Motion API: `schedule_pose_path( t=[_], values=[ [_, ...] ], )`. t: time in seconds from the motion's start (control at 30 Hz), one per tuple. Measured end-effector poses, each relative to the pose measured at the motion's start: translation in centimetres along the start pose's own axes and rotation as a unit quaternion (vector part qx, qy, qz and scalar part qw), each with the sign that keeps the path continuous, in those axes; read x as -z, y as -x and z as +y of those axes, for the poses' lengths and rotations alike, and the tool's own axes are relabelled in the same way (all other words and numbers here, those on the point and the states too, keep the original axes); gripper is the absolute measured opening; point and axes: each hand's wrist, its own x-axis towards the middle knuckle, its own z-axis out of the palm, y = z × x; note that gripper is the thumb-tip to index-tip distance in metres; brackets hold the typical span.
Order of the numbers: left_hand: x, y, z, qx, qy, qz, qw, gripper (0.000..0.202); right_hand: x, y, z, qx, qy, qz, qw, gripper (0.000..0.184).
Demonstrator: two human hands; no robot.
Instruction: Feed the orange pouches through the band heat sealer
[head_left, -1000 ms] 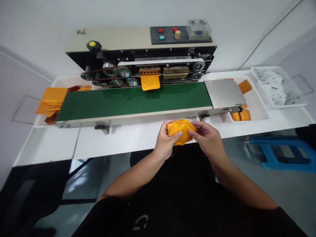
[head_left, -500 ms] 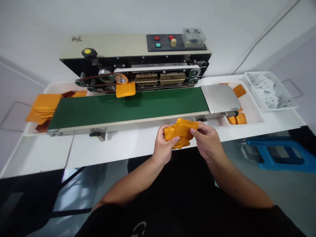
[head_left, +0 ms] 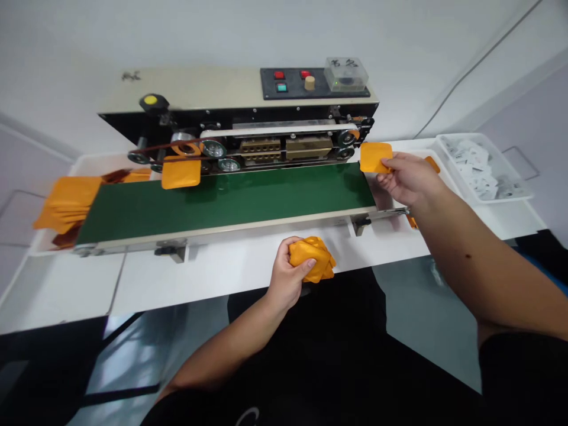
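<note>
My left hand (head_left: pixel 288 275) is closed around a stack of orange pouches (head_left: pixel 313 259) in front of the conveyor. Between the fingers and thumb of my right hand (head_left: pixel 410 177) is a single orange pouch (head_left: pixel 373 158), held at the right end of the band sealing machine (head_left: pixel 177 89). That pouch is close to the machine's right-hand rollers; whether it touches them I cannot tell. Another orange pouch (head_left: pixel 181 173) hangs from the belts at the left end, over the green conveyor belt (head_left: pixel 266 195).
On the left, orange pouches (head_left: pixel 71 198) are piled by the conveyor's end in a white bin (head_left: pixel 38 245). A clear tray (head_left: pixel 510 198) of small white packets stands far right. Behind my right hand is another white bin (head_left: pixel 448 171). Buttons and a knob (head_left: pixel 309 83) sit on top of the machine.
My right hand has moved up and right from the stack, carrying one pouch to the machine's right end. The pouch in the belts has travelled left. My left hand still holds the stack.
</note>
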Motion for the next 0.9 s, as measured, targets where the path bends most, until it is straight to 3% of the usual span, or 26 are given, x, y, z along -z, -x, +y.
schedule_pose_path(
  t=[0.4, 0.6, 0.77, 0.9],
  values=[
    [0.3, -0.4, 0.4, 0.012, 0.002, -0.002, 1.0, 0.063, -1.9, -2.6, 0.5, -0.014, 0.015, -0.025, 0.999, 0.022],
    [0.5, -0.3, 0.3, 0.014, 0.0, -0.002, 1.0, 0.064, -2.3, -2.5, 0.5, -0.013, 0.029, -0.047, 0.998, 0.01],
    [0.5, -0.1, 0.4, 0.026, 0.003, -0.003, 1.0, 0.065, -1.4, -0.3, 1.3, 0.042, 0.059, -0.034, 0.997, 0.014],
    [0.3, 0.0, 0.5, 0.038, 0.017, 0.013, 0.999, 0.064, 0.0, 4.7, 3.8, 0.137, 0.074, -0.006, 0.988, 0.026]
  ],
)
